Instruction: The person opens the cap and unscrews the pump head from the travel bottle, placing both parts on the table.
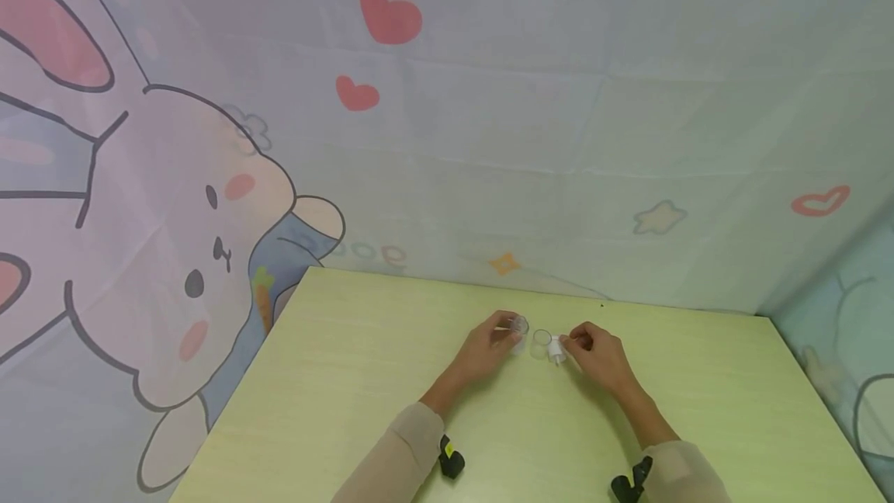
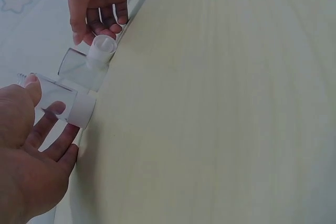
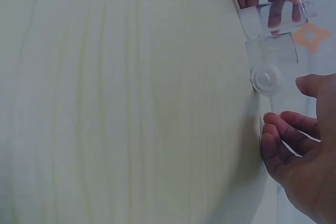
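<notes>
My left hand (image 1: 483, 351) grips a small clear bottle (image 2: 56, 92) with a threaded neck and a white band at its bottom end, thumb on one side and fingers on the other. Right beside the bottle stands a clear open-topped cylinder (image 3: 273, 49), like a cover. On the cylinder's other side is a white pump head (image 3: 266, 79), round with a raised centre. My right hand (image 1: 601, 355) is next to the pump head. In the right wrist view, its fingers are loosely bent and a gap shows between them and the pump head.
The pale yellow-green table (image 1: 349, 348) spreads out around both hands. Behind it hangs a cloth backdrop (image 1: 489, 138) printed with a rabbit, hearts and stars. Black wrist devices (image 1: 451, 459) are worn at both sleeves.
</notes>
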`<state>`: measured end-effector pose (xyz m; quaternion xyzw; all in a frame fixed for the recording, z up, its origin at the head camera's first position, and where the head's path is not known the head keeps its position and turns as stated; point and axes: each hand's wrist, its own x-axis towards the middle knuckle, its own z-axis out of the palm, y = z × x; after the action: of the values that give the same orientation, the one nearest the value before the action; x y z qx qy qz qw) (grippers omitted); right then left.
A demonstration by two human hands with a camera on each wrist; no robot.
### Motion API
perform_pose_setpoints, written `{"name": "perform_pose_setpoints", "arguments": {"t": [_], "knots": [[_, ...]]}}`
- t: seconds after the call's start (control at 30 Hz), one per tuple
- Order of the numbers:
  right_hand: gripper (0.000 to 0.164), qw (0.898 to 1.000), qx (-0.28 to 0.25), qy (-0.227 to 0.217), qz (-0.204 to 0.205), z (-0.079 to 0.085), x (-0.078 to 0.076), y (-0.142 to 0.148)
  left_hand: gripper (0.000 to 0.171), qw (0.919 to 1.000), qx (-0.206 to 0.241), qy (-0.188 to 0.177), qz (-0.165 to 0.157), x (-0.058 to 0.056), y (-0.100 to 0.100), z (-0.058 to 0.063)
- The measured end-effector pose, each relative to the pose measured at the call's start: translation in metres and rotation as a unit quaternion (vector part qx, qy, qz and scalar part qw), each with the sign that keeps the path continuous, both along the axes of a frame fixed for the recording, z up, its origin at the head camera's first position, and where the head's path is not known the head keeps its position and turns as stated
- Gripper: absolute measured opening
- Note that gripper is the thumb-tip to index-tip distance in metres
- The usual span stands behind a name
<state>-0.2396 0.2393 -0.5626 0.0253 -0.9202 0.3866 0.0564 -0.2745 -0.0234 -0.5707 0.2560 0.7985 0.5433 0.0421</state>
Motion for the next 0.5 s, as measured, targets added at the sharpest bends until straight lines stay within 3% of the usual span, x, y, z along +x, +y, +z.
{"name": "perform_pose_setpoints", "arguments": {"t": [0.2,0.5], "knots": [[0.039,1.000,0.002,-0.009,0.010,0.004,0.004,0.006,0.038,1.0000,-0.003,0.000,-0.007,-0.002,-0.001,-0.003],[0.047,0.998,0.019,-0.030,0.056,0.016,0.010,0.009,0.052,0.9992,0.003,-0.040,0.005,-0.001,-0.007,0.000]]}}
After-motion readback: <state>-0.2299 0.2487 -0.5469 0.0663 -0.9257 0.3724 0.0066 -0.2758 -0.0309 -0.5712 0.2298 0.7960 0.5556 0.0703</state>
